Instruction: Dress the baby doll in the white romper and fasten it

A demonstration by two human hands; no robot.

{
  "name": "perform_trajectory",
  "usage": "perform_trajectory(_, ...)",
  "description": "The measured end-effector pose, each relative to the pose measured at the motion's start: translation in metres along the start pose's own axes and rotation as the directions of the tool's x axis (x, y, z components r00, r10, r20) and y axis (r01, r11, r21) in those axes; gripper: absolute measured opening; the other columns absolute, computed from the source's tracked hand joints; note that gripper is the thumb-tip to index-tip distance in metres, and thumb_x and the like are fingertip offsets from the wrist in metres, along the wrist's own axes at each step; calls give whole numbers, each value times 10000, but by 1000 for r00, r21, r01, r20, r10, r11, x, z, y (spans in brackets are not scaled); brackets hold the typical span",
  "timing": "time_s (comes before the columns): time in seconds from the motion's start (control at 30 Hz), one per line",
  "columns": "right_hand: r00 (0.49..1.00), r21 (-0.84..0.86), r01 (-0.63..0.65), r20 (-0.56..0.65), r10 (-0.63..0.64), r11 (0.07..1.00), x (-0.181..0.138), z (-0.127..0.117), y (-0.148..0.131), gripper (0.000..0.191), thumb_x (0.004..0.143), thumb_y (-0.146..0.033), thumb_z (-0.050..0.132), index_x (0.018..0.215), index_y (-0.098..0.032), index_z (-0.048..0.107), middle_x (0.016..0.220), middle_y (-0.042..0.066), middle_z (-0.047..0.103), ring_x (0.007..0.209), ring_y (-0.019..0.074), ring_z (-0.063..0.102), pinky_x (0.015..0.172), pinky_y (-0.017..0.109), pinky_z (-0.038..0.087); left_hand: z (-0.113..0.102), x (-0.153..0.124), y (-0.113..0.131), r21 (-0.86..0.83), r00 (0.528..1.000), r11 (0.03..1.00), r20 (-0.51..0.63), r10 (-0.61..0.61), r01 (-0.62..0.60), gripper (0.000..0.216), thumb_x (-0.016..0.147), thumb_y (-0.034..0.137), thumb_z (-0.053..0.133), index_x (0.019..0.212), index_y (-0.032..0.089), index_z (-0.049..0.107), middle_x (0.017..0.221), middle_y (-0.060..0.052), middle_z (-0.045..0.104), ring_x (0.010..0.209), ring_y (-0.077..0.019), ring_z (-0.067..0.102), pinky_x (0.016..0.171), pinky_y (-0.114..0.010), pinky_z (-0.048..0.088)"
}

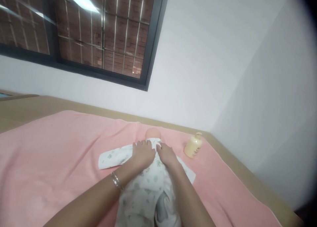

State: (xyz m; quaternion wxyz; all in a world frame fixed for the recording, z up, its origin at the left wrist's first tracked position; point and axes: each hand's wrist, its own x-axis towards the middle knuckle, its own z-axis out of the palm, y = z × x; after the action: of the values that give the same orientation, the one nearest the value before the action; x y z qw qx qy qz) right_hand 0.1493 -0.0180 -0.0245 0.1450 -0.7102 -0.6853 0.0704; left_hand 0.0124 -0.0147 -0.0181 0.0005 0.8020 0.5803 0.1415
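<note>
A baby doll [153,133] lies on its back on a pink towel [56,147], dressed in a white printed garment [146,187]. My left hand [143,153] rests flat on the doll's chest near the collar, fingers together, with a bangle on the wrist. Beside it, my right hand [166,154] presses on the garment at the doll's other shoulder. Only the top of the doll's head shows beyond my fingers. One sleeve [112,157] of the garment lies spread out to the left.
A yellow pump bottle [193,146] stands on the towel right of the doll. The towel covers a tan surface [237,161] set against white walls in a corner. A dark-framed window [99,39] is above left.
</note>
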Motion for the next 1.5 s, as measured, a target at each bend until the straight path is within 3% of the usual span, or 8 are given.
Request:
perform_trajectory(0.17,994,-14,96,59,-95,995,-10,-4,-1,509,901,-413,297,1243,-79,473,1235,208,506,1159,295,443,975,427,266,1,17,-16,-118,995,991,89,-47,57,466,868,450,251,1091,176,555,1095,-142,605,999,-305,551,825,-450,393)
perform_trajectory(0.3,994,-2,88,69,-87,996,-12,-4,-3,502,895,-385,299,1262,-79,455,1254,208,490,1183,291,421,989,429,251,2,22,-19,-135,991,987,104,-79,93,497,871,490,230,1104,192,552,1115,-135,601,1024,-296,551,830,-433,401)
perform_trajectory(0.63,999,56,-31,33,29,998,4,5,2,544,935,-437,112,1227,-178,491,1244,133,530,1183,273,438,1020,517,170,-12,1,-6,-47,997,999,77,25,-22,487,830,416,368,1222,162,506,1181,-170,565,1095,-359,488,977,-581,205)
perform_trajectory(0.83,999,27,-3,52,1,1000,-10,-6,-4,546,907,-465,252,1281,-123,455,1266,189,499,1204,303,411,1019,504,170,-5,19,-23,-176,988,984,152,-10,37,521,851,515,274,1232,237,495,1206,-110,581,1075,-307,534,870,-450,390)
perform_trajectory(0.97,997,13,25,66,-25,1000,-18,-12,-7,550,886,-476,322,1292,-128,452,1304,185,473,1229,299,387,1033,480,155,0,29,-32,-238,982,969,189,-16,62,539,866,562,197,1217,292,505,1211,-65,597,1053,-274,565,829,-398,421)
perform_trajectory(1.13,999,29,-29,24,29,999,-7,-3,-4,512,922,-451,214,1178,-139,530,1194,174,557,1139,293,477,989,478,229,-2,18,-21,-184,986,982,167,-16,47,568,838,552,279,1246,216,487,1253,-130,546,1128,-347,484,931,-543,312)
perform_trajectory(1.27,997,45,-71,-2,71,996,3,5,-2,526,936,-436,154,1156,-163,545,1180,148,575,1123,283,493,983,478,245,-9,9,-15,-148,984,989,174,35,-9,538,834,482,324,1295,231,437,1332,-125,479,1195,-364,417,967,-610,218)
perform_trajectory(1.5,998,-2,24,58,-23,1000,-13,-6,-6,548,912,-447,264,1351,-144,387,1305,184,465,1234,307,385,1020,525,171,-9,19,-26,-202,975,979,219,24,21,542,847,520,276,1294,247,413,1280,-116,528,1126,-323,503,895,-490,368)
